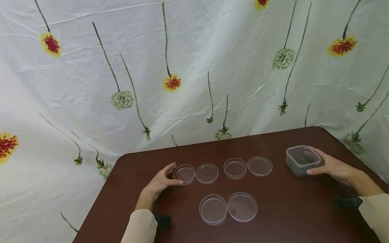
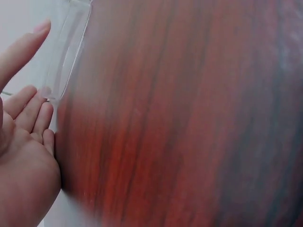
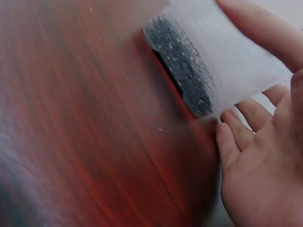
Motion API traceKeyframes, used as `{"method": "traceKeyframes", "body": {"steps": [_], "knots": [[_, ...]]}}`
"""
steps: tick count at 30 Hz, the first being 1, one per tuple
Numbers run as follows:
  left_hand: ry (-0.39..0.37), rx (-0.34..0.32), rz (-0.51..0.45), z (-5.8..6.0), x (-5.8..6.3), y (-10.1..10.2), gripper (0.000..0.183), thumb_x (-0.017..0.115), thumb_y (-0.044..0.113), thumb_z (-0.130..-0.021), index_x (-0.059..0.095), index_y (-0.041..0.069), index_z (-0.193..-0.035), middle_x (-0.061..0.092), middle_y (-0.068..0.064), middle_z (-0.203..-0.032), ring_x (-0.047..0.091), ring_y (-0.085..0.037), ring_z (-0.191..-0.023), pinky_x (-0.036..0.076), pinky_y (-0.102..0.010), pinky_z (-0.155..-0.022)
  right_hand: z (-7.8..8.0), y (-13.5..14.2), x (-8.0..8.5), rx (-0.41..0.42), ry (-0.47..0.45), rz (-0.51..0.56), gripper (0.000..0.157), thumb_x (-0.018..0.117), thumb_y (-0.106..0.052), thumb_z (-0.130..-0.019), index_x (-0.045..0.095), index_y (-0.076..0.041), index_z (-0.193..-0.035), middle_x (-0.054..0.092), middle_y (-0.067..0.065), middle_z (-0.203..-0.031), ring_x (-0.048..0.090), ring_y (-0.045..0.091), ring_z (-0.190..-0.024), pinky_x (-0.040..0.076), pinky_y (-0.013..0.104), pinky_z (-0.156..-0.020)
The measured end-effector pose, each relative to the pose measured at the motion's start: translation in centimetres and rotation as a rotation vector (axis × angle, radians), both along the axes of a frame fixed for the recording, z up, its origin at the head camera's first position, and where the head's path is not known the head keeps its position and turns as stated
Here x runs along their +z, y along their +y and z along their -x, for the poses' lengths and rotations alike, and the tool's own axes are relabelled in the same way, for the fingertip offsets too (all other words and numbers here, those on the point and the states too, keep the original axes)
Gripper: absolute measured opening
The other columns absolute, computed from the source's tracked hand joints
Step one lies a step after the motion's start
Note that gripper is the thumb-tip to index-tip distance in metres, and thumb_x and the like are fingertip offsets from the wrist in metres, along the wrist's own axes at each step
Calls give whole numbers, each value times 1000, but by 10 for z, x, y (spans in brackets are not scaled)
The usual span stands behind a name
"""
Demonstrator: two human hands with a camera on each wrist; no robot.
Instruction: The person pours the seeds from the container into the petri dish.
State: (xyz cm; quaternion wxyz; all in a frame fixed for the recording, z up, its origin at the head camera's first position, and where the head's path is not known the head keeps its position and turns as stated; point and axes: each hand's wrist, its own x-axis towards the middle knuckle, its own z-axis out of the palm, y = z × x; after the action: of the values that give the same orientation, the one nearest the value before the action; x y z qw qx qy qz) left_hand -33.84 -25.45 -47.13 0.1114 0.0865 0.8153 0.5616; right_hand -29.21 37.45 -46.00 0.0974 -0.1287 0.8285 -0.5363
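Observation:
At the left end of the back row in the head view, my left hand (image 1: 162, 181) curves beside a clear, shallow petri dish (image 1: 184, 174). The left thumb overlaps the dish's front rim, while the other fingertips reach its back edge. In the left wrist view the thumb (image 2: 28, 47) looks straight and the fingers relaxed, right beside the dish's wall (image 2: 71, 52). My right hand (image 1: 333, 168) grips a squarish clear plastic container (image 1: 299, 162) across its right side, thumb in front. Dark granules with pale specks (image 3: 177, 61) show low inside it in the right wrist view.
Beside the first dish stand three more in the back row: one (image 1: 207, 173), a second (image 1: 235, 168) and a third (image 1: 260, 166). Nearer me, two dishes (image 1: 213, 209) stand side by side. All are on a dark reddish-brown table (image 1: 182, 239). A flower-printed white cloth (image 1: 189, 42) hangs behind.

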Motion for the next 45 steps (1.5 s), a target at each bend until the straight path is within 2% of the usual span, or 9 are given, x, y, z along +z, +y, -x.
{"method": "traceKeyframes", "body": {"steps": [4,10,26,28,30,33,35,41,45], "knots": [[26,-37,40,-1,2,1,91,86,9,-87,33,1,-160,37,-22,-161,28,-42,-149,27,-60,-117,3,7,-2,59,26,-2,102,77,-8,-93,4,4,-163,23,37,-158,40,8,-128,44,18,-88],[56,-61,68,-2,2,1,87,84,8,-88,35,-2,-159,39,-22,-159,29,-42,-149,28,-59,-116,7,9,-3,80,45,8,99,77,-6,-92,7,8,-161,24,40,-156,43,-10,-117,46,19,-88],[84,-39,113,-9,5,3,82,84,10,-88,40,-2,-156,45,-22,-156,33,-41,-147,30,-59,-115,8,2,-6,-13,92,-66,91,81,-12,-91,23,10,-157,37,38,-151,47,-3,-115,45,18,-85],[88,-39,116,-9,5,2,81,84,10,-88,41,-2,-156,45,-22,-156,33,-42,-146,30,-60,-115,7,1,-5,-28,98,-84,91,80,-13,-92,22,9,-158,38,37,-151,49,7,-122,46,21,-88],[90,-37,122,-9,5,2,81,85,10,-88,41,-2,-155,45,-22,-155,34,-42,-146,30,-60,-115,8,-1,-3,-43,91,-88,93,79,-13,-93,18,9,-159,35,36,-154,45,25,-133,45,34,-97],[93,-32,137,-8,4,1,81,85,12,-88,42,0,-156,45,-21,-156,34,-41,-146,31,-59,-115,10,-6,2,-49,84,-90,97,78,-15,-94,12,9,-161,30,35,-158,28,51,-143,38,59,-105],[91,-27,148,-7,3,1,81,85,13,-88,42,1,-156,45,-19,-156,35,-40,-146,32,-58,-115,12,-11,6,-44,83,-83,99,78,-16,-95,9,9,-161,28,34,-160,21,56,-145,35,66,-104],[93,-19,147,-5,1,1,82,86,15,-87,43,1,-156,46,-17,-156,35,-39,-146,31,-57,-116,20,-30,17,-24,116,-30,95,79,-14,-94,15,8,-160,37,32,-156,32,49,-143,46,23,-93],[90,-13,139,-5,0,0,82,86,14,-87,43,1,-155,47,-17,-156,36,-37,-146,31,-56,-116,28,-43,22,-6,148,37,93,79,-10,-92,17,9,-159,37,34,-155,33,49,-142,45,15,-89]]}}
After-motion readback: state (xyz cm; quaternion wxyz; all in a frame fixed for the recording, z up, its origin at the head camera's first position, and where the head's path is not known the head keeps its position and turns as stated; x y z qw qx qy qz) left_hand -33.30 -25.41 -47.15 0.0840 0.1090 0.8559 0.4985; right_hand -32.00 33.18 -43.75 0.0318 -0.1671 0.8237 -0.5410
